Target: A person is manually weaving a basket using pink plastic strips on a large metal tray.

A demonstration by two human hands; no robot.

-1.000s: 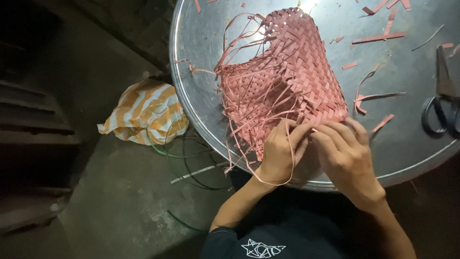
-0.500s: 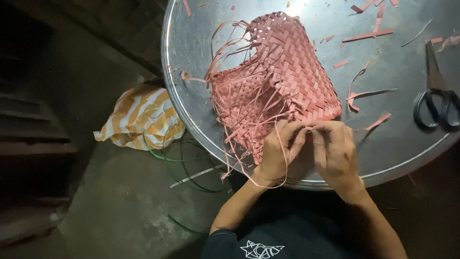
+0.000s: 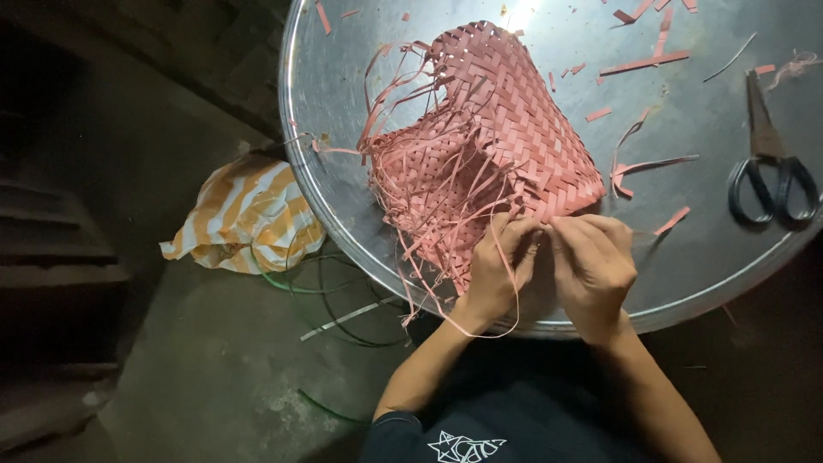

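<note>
Since the earlier frame I see the scissors drifted further right; the pink woven basket lies on the round metal table; my left hand and right hand, pressed together, pinch loose strips at its near edge; a striped bag sits on the floor.
</note>
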